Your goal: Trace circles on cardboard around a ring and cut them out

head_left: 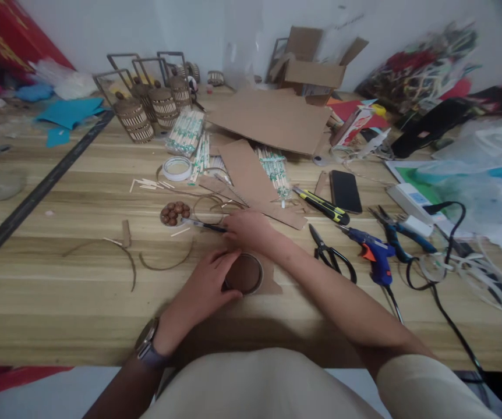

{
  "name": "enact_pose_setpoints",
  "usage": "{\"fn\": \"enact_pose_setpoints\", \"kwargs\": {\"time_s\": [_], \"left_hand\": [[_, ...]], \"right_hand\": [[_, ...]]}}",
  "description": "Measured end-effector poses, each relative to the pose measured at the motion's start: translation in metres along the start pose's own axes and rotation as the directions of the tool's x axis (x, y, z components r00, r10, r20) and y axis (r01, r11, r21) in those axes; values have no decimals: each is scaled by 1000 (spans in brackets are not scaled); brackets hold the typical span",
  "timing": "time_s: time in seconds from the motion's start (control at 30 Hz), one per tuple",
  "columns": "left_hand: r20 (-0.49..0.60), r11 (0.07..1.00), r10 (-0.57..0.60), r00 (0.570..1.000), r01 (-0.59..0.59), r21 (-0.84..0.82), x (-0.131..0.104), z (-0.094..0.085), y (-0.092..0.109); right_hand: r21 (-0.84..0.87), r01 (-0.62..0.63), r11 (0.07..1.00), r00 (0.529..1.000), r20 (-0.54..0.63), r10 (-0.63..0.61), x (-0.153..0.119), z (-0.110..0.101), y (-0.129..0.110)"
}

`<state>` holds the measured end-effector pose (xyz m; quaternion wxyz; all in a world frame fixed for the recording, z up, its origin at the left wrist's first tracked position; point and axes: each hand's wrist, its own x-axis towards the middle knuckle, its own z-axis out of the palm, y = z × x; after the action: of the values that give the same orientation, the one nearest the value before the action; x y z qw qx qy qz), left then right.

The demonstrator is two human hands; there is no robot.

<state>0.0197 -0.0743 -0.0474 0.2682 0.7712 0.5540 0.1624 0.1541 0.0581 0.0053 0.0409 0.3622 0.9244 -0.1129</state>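
My left hand (201,285), with a watch on its wrist, is curved round the left side of a shallow round brown ring (260,274). The ring stands on a piece of brown cardboard (272,278), its inside facing up. Reaching across above it, my right hand (248,230) has its fingers closed at the dark end of a slim pen-like tool (207,225). The tool's pale tip points left, close to a small clear dish of round brown beads (175,213). My right fingertips are partly hidden.
Thin curved brown strips (168,266) lie to the left. On the right are scissors (332,256), a blue glue gun (375,250), pliers (397,233), a box cutter (323,206) and a phone (346,191). Small lantern-like baskets (133,119) and cardboard sheets (272,119) stand behind.
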Motion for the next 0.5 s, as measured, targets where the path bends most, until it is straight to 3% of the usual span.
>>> {"fn": "enact_pose_setpoints", "kwargs": {"time_s": [0.1,0.2,0.37,0.5], "left_hand": [[-4,1000,0,1000,0,-7,0,0,0],[-1,1000,1,1000,-1,-15,-1,-1,0],[6,1000,4,1000,-4,-23,-2,-1,-2],[8,999,6,1000,-5,-33,-1,2,-5]], "right_hand": [[0,22,1000,999,46,-22,19,6,-1],[29,19,999,997,78,-22,16,3,3],[159,-25,987,999,46,17,-34,-12,22],[336,-70,939,991,-81,103,-89,-2,35]]}}
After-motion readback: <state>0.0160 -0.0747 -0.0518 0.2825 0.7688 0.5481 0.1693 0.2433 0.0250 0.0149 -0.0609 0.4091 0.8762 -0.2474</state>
